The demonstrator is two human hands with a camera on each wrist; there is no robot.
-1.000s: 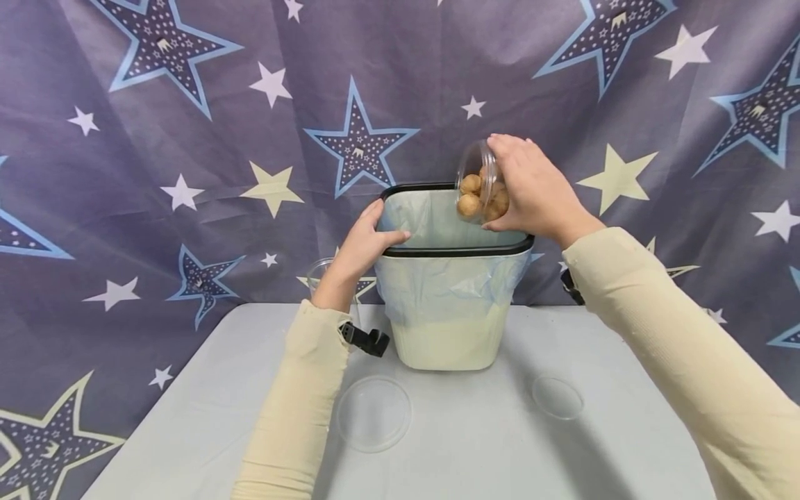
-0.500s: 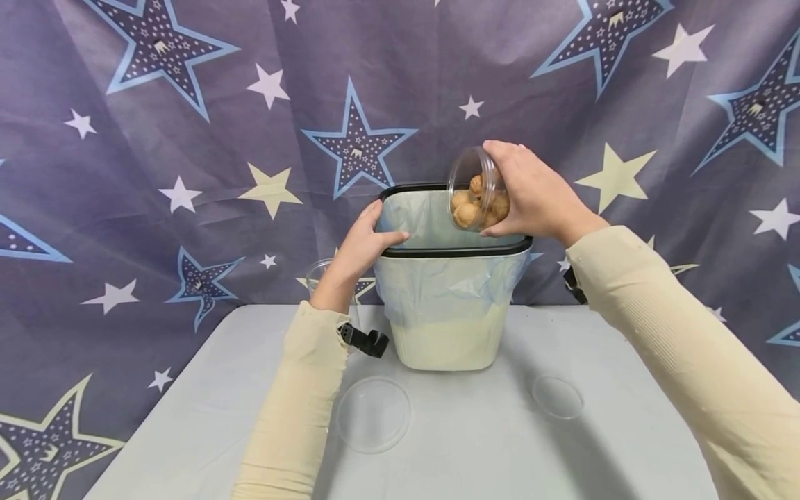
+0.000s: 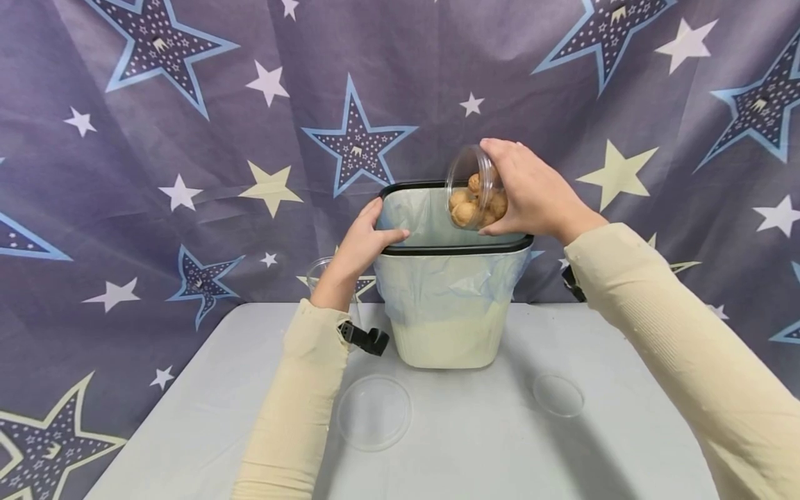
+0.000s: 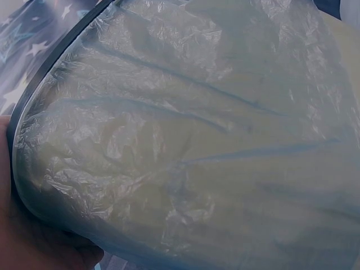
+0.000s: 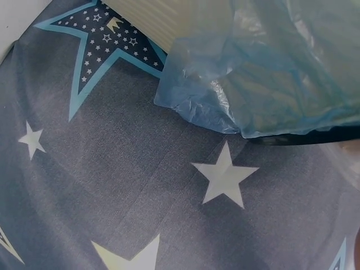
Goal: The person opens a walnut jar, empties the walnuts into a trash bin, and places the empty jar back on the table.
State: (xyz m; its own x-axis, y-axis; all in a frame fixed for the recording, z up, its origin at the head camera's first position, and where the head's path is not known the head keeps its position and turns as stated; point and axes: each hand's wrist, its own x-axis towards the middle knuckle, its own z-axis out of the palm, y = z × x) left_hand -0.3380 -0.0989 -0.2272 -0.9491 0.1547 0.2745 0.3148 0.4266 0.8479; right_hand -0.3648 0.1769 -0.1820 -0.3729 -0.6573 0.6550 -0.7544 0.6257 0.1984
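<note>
A cream trash bin [image 3: 446, 340] with a black rim and a pale blue liner bag [image 3: 450, 285] stands upright on the table. My left hand [image 3: 362, 246] grips its rim at the left side, the thumb reaching over the opening. In the left wrist view, part of that hand [image 4: 34, 236] shows against the rim beside the crinkled liner. Above the bin's right side, my right hand [image 3: 534, 191] holds a clear plastic jar [image 3: 465, 167] tipped on its side, mouth toward the left. Several round brown walnuts [image 3: 464, 212] lie inside the jar.
Two clear round lids lie on the table [image 3: 462, 444]: a larger lid [image 3: 375, 413] at the left and a smaller lid [image 3: 558, 396] at the right. Another clear container [image 3: 317, 269] stands partly hidden behind the left wrist. A star-patterned curtain [image 3: 219, 153] hangs close behind the bin.
My right hand has lowered slightly and moved left, turning the jar's mouth a little toward the view. The walnuts have shifted within the jar. My left hand stays on the bin rim.
</note>
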